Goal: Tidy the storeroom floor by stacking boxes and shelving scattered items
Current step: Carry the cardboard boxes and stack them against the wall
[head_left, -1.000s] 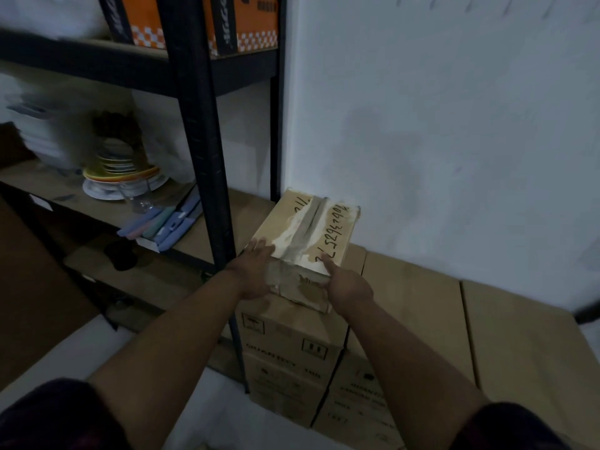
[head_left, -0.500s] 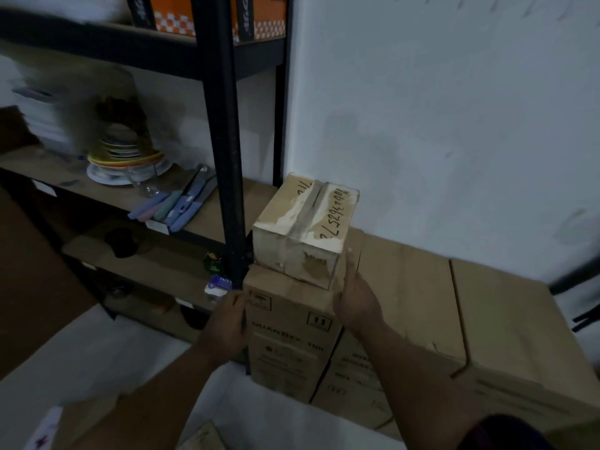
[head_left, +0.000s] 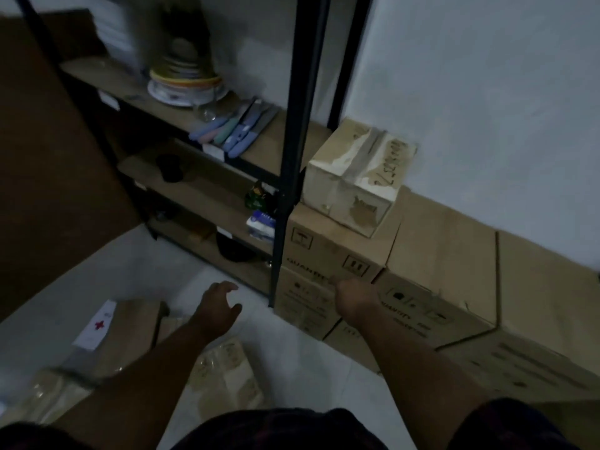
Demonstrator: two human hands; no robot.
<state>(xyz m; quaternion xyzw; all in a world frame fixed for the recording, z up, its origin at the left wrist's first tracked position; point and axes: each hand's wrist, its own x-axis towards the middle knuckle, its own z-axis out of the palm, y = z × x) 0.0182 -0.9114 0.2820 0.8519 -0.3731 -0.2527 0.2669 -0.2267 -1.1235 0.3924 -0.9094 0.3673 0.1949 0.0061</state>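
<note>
A small worn cardboard box (head_left: 357, 177) with handwritten numbers sits on top of a stack of brown cartons (head_left: 328, 254) beside the black shelf post. Neither hand touches it. My left hand (head_left: 217, 306) hovers above the white floor with fingers loosely spread and holds nothing. My right hand (head_left: 355, 297) is in front of the lower carton's face, its fingers hidden behind the knuckles. On the floor near me lie a brown box with a white red-cross label (head_left: 120, 329) and a pale taped box (head_left: 227, 378).
A black metal shelf unit (head_left: 292, 131) holds stacked plates (head_left: 185, 82), pastel-handled knives (head_left: 233, 131) and small items lower down. More brown cartons (head_left: 487, 280) line the white wall to the right. White floor (head_left: 130, 274) lies open toward the left.
Both hands have left the small box and dropped lower. The view has tilted down, so floor boxes show near me.
</note>
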